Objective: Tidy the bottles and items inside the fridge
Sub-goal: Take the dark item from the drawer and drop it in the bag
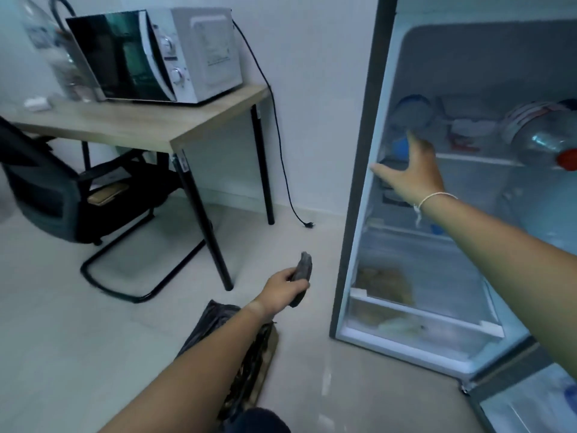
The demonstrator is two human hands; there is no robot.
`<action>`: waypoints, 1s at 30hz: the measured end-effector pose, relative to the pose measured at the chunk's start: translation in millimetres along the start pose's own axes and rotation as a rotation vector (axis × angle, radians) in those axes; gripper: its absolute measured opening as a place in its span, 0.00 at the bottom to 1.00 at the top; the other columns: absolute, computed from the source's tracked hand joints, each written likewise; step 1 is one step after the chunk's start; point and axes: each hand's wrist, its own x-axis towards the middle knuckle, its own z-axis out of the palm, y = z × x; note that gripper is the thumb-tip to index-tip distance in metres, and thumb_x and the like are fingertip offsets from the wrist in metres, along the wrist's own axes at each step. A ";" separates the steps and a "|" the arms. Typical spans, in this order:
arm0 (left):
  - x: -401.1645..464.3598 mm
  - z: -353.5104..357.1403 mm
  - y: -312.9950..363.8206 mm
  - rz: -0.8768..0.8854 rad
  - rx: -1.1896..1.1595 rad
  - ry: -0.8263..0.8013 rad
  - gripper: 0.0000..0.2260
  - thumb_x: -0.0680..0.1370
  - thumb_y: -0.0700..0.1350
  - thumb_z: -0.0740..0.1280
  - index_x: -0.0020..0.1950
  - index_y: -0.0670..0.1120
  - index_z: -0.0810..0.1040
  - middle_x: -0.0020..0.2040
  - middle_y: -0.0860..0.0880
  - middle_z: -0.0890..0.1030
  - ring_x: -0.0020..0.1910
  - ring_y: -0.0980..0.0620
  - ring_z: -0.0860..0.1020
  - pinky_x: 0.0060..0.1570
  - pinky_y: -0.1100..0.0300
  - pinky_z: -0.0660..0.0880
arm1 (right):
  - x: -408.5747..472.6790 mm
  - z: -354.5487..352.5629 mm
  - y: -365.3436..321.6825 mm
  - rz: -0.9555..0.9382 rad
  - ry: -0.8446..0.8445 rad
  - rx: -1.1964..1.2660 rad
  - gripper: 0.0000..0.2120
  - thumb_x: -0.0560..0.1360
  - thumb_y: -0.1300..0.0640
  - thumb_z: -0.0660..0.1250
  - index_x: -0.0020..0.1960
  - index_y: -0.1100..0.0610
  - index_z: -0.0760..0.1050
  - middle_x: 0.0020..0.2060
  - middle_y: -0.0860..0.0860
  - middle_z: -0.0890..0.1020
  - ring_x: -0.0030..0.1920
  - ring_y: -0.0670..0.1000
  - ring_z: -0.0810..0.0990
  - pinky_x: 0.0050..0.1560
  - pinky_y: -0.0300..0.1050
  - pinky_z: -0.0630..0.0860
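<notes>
arms: bare, no sleeves | right wrist: thin white string bracelet (435,197), knotted, loose end hanging

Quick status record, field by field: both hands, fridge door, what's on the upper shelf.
left hand: shut on a dark grey object, low, outside the fridge
right hand: open, fingers spread, reaching to the upper shelf's left end
fridge door: open
upper shelf: large clear bottle with red cap lying on its side, right; blue-lidded container, left
</notes>
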 end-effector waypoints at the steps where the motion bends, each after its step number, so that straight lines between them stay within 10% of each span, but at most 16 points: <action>1: -6.1 -9.5 -4.6 -0.011 -0.010 0.025 0.04 0.67 0.44 0.65 0.35 0.47 0.70 0.31 0.50 0.70 0.33 0.49 0.67 0.39 0.55 0.64 | -0.9 1.5 -6.4 0.014 0.003 0.002 0.43 0.67 0.39 0.69 0.75 0.47 0.53 0.75 0.54 0.56 0.73 0.59 0.62 0.71 0.52 0.64; 19: -59.8 -121.4 -117.2 -0.323 -0.021 0.410 0.09 0.73 0.41 0.69 0.52 0.42 0.80 0.46 0.45 0.80 0.44 0.48 0.77 0.48 0.57 0.72 | 9.8 52.3 -26.2 0.085 0.243 0.178 0.31 0.68 0.44 0.61 0.71 0.44 0.60 0.68 0.48 0.70 0.65 0.55 0.74 0.68 0.52 0.70; 28: -43.3 -121.5 -112.4 -0.358 0.050 0.456 0.09 0.76 0.40 0.66 0.35 0.48 0.72 0.37 0.53 0.73 0.42 0.51 0.72 0.37 0.73 0.68 | 15.7 52.5 -20.2 0.043 0.228 0.133 0.29 0.72 0.48 0.62 0.72 0.49 0.62 0.69 0.51 0.68 0.68 0.53 0.70 0.70 0.48 0.66; 30: -38.1 -117.4 -103.1 -0.314 0.072 0.415 0.09 0.75 0.42 0.67 0.55 0.44 0.79 0.49 0.48 0.80 0.51 0.48 0.76 0.51 0.66 0.72 | 15.3 51.2 -19.1 0.032 0.204 0.091 0.28 0.74 0.51 0.63 0.72 0.50 0.61 0.70 0.53 0.68 0.68 0.55 0.70 0.69 0.48 0.66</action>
